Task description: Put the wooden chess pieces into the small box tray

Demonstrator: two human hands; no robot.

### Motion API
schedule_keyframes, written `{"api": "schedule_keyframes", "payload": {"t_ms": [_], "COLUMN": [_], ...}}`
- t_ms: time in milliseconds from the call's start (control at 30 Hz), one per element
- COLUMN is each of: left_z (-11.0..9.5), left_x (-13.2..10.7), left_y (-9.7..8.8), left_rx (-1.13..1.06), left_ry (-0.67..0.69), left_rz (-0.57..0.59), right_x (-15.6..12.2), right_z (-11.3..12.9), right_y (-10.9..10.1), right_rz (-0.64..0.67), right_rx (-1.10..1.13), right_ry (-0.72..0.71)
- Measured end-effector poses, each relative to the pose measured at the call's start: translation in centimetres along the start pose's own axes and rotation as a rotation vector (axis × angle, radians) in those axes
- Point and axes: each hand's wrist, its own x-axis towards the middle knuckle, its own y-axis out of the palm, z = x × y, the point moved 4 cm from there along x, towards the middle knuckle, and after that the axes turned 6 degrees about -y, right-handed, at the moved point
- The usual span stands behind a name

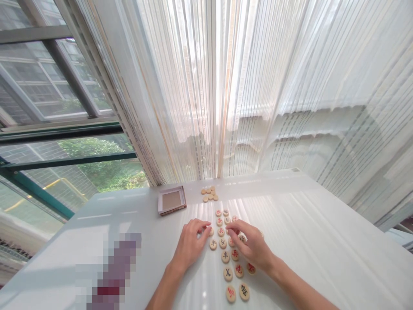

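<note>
Several round wooden chess pieces (226, 256) with red and black characters lie face up in rough rows on a white table (306, 241). My left hand (189, 244) rests palm down at their left edge, its fingertips touching a piece. My right hand (251, 244) lies over the right side of the group, fingers curled down onto a piece near the top. A small heap of face-down pieces (209, 194) sits further back.
A shallow square box (172, 200) with a brown inside stands at the back, left of the heap. Sheer white curtains hang behind the table, with a window to the left. A blurred patch covers something at the near left.
</note>
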Motion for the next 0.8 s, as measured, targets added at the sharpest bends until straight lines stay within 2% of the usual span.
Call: {"api": "schedule_keyframes", "payload": {"t_ms": [167, 267, 800], "left_z": [-0.7, -1.1, -1.2], "left_x": [-0.5, -0.6, -0.6], "left_y": [-0.8, -1.0, -1.0], "left_rx": [0.001, 0.010, 0.010], "left_ry": [0.105, 0.120, 0.131], "left_rz": [0.115, 0.148, 0.131], "right_x": [-0.1, 0.0, 0.0], "right_z": [-0.1, -0.1, 0.1], "right_y": [0.0, 0.0, -0.1], "right_rz": [-0.002, 0.002, 0.023], "right_rx": [-0.005, -0.011, -0.012], "right_ry": [-0.009, -0.004, 0.014]}}
